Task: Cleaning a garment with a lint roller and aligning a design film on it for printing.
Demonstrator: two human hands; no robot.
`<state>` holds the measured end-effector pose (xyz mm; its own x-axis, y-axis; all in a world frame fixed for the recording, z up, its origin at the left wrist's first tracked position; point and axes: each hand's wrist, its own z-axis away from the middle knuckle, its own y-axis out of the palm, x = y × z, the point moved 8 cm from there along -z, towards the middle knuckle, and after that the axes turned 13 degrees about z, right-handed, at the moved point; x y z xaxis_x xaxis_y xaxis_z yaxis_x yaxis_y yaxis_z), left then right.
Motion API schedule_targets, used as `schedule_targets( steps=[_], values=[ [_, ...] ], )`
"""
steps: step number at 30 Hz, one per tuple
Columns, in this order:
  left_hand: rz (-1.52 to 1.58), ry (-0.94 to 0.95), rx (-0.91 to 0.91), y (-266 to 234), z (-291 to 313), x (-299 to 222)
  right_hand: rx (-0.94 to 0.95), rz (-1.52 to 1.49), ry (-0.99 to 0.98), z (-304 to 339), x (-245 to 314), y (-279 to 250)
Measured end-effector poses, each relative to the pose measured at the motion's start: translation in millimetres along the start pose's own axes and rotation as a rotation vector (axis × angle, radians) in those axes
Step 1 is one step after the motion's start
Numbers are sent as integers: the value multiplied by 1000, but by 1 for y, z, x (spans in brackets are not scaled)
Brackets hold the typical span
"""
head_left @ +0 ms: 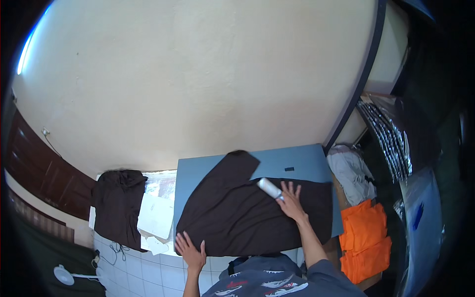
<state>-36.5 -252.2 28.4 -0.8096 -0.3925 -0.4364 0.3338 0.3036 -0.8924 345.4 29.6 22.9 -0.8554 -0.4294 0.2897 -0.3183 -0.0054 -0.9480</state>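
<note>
A dark brown garment (232, 208), trousers or a long piece of cloth by its shape, lies spread over a blue-grey board (292, 161) on the table. One part of it angles up toward the wall. My left hand (192, 252) rests on the garment's near left corner, fingers spread, holding nothing. Over the middle right of the cloth, my right hand (293, 204) grips a white lint roller (270, 188). Its white cylinder points up and left, while some of my fingers stretch away from the handle.
Another dark garment (118, 208) hangs over the table's left end beside white sheets (156, 215). Folded orange clothes (365, 242) and a grey-white garment (352, 173) lie at the right. Plastic-wrapped items (391, 133) stand farther right. A small dark patch (289, 169) marks the board.
</note>
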Motion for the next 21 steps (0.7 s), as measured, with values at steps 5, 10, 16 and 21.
schedule_targets(
  steps=[5,10,16,21],
  values=[
    [-167,-310,61,-15,23,-31,-128,-89,-133,-33,26,-13],
    [64,51,-242,-9,-13,-71,-380,-151,256,14,-26,-58],
    [409,322,-110,50,-91,-128,-407,-47,457,59,-109,-61],
    [287,437,-179,65,-137,-153,-546,175,427,52,-149,-54]
  ],
)
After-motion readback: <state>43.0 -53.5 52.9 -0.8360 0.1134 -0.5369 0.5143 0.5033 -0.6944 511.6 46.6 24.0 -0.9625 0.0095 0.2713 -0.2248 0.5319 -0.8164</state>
